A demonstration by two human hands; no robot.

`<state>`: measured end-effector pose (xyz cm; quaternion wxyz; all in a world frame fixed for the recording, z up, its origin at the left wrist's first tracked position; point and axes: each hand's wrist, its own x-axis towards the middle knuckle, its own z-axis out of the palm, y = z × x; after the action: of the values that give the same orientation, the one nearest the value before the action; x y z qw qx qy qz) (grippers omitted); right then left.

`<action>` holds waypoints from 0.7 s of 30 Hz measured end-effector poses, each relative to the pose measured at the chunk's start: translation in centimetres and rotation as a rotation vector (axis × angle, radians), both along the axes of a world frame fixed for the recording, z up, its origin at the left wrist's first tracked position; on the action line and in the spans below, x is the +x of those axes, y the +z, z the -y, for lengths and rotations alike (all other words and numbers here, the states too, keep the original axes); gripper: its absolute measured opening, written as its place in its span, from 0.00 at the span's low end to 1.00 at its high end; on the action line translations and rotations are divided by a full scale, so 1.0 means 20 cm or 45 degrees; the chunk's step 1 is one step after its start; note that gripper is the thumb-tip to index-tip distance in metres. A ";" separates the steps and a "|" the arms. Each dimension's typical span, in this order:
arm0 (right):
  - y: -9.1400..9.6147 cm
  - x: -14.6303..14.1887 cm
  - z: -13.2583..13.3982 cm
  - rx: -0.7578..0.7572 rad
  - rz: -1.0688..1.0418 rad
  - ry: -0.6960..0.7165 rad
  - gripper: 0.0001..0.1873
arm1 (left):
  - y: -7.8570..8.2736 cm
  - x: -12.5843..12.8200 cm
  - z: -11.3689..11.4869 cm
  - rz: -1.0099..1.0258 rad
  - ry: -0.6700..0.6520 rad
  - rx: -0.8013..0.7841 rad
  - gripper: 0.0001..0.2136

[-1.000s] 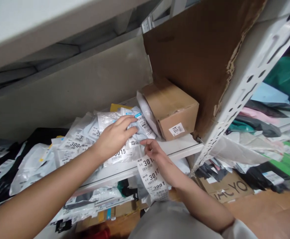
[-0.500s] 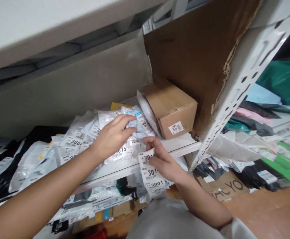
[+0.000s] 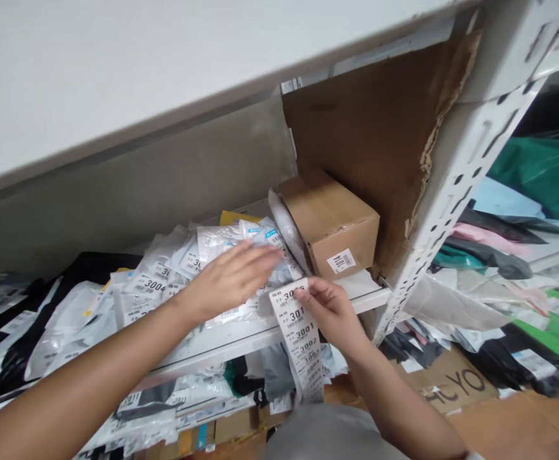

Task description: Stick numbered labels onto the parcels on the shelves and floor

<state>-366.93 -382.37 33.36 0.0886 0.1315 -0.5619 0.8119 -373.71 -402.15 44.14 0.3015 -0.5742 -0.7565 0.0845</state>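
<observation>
My left hand (image 3: 236, 275) reaches over the clear plastic packages (image 3: 157, 278) on the shelf, its fingers stretched out and a little blurred by motion. It seems to hold nothing; whether it touches the bags beneath I cannot tell. In my right hand (image 3: 329, 310) the thumb and fingers pinch the top end of a long strip of printed number labels (image 3: 304, 335). The strip hangs down in front of the shelf edge, with numbers such as 3001 and 3002 on it. One bag with a blue-topped label (image 3: 273, 236) lies just beyond my left fingertips.
A cardboard box (image 3: 341, 223) labelled 1014 stands at the shelf's right end, against a brown cardboard sheet (image 3: 370, 134). A perforated white post (image 3: 471, 166) rises to its right. Overhead is a white shelf board (image 3: 164, 64). More bagged parcels (image 3: 533, 236) fill the neighbouring shelf.
My left hand's fingers have straightened from a curled reach and moved slightly right and down. My right hand has lowered a little with the label strip, which shows more of its length.
</observation>
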 end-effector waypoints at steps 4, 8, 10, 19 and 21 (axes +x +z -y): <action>-0.01 -0.05 0.03 0.005 0.073 -0.082 0.19 | 0.06 -0.01 -0.04 0.206 -0.054 -0.308 0.10; -0.02 -0.09 0.06 0.196 0.065 -0.263 0.22 | 0.07 -0.03 -0.05 0.255 0.030 -0.314 0.07; -0.02 -0.11 0.07 0.296 0.061 -0.319 0.23 | 0.07 -0.05 -0.06 0.234 0.044 -0.275 0.07; 0.00 -0.15 0.04 0.437 0.116 -0.237 0.26 | 0.06 -0.10 -0.06 0.160 -0.152 -0.285 0.12; 0.01 -0.14 0.01 0.460 0.148 -0.106 0.24 | 0.05 -0.10 -0.06 0.110 -0.164 -0.273 0.11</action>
<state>-369.78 -382.65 33.50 0.0644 0.0747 -0.7077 0.6996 -375.71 -400.97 45.13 0.2104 -0.6537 -0.7168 0.1206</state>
